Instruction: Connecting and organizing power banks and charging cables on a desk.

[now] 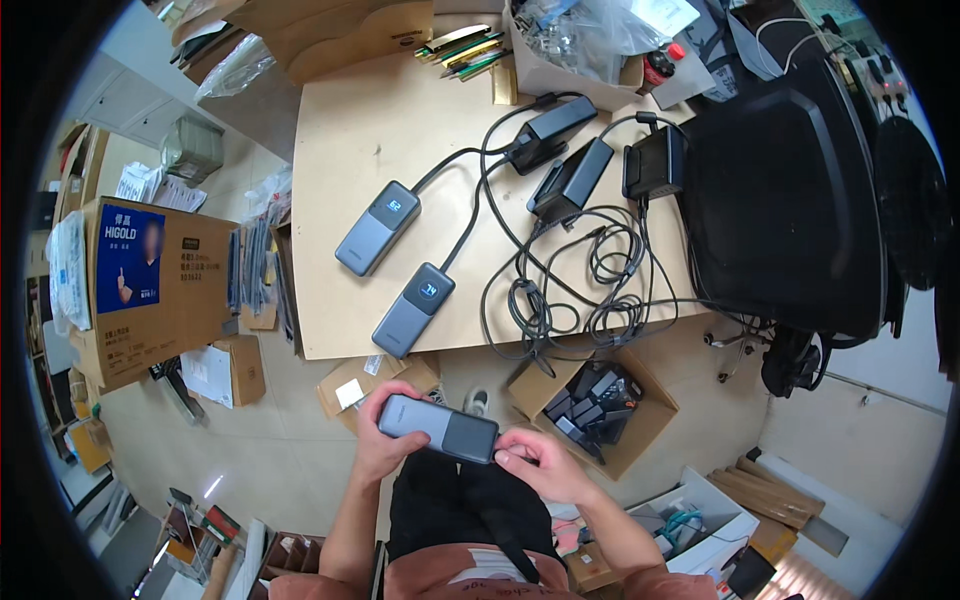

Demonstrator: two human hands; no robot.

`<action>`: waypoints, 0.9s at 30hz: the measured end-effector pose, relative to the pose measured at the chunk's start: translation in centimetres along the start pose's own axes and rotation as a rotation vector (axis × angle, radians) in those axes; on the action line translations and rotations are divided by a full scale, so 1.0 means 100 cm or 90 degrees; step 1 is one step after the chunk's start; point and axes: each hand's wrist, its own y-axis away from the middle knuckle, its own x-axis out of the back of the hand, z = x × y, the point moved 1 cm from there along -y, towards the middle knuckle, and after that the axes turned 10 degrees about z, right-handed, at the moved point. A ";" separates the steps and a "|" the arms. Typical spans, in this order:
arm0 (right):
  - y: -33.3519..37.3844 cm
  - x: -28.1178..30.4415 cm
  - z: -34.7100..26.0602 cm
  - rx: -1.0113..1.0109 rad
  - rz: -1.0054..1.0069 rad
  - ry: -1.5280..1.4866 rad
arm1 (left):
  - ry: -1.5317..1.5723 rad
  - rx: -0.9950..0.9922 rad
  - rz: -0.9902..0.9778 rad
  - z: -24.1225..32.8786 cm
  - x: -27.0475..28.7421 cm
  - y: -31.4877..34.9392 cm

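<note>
Grey-and-black rounded-rectangular power bank (425, 424): in my hands, above my lap, just off near edge of pale wood-toned surface (335, 130). My left grip (385, 440): wrapped round left end, thumb on face. My right grip (540, 465): fingertips pinched together at right end; cannot tell what lies between. On surface: two similar grey-and-black banks (413, 312), displays lit; tangled black cables (527, 300) rightward.

A black chair (780, 190) is seen at the right of the frame. Pencils (472, 62) are heaped at top centre, beside a box (545, 72) filled with plastic bags (590, 42). A red-capped bottle (657, 68) is seen toward the upper right. A large brown carton (192, 275) is placed at the left.
</note>
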 end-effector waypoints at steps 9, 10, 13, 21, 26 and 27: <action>-0.037 0.060 -0.064 0.039 0.043 -0.299 | 0.006 -0.108 0.127 0.052 -0.003 -0.061; -0.049 0.071 -0.075 0.156 0.002 -0.436 | 0.004 -0.107 0.130 0.056 0.000 -0.066; -0.089 0.055 -0.093 0.084 0.094 -0.520 | 0.086 -0.143 0.198 0.059 0.008 -0.081; -0.226 0.010 -0.118 0.119 0.311 -0.591 | -0.074 -0.168 0.272 0.093 0.024 -0.168; -0.260 0.004 -0.136 0.205 0.416 -0.470 | -0.143 -0.246 0.364 0.079 0.017 -0.181; -0.264 0.002 -0.141 0.223 0.442 -0.442 | -0.247 -0.275 0.367 0.077 0.022 -0.180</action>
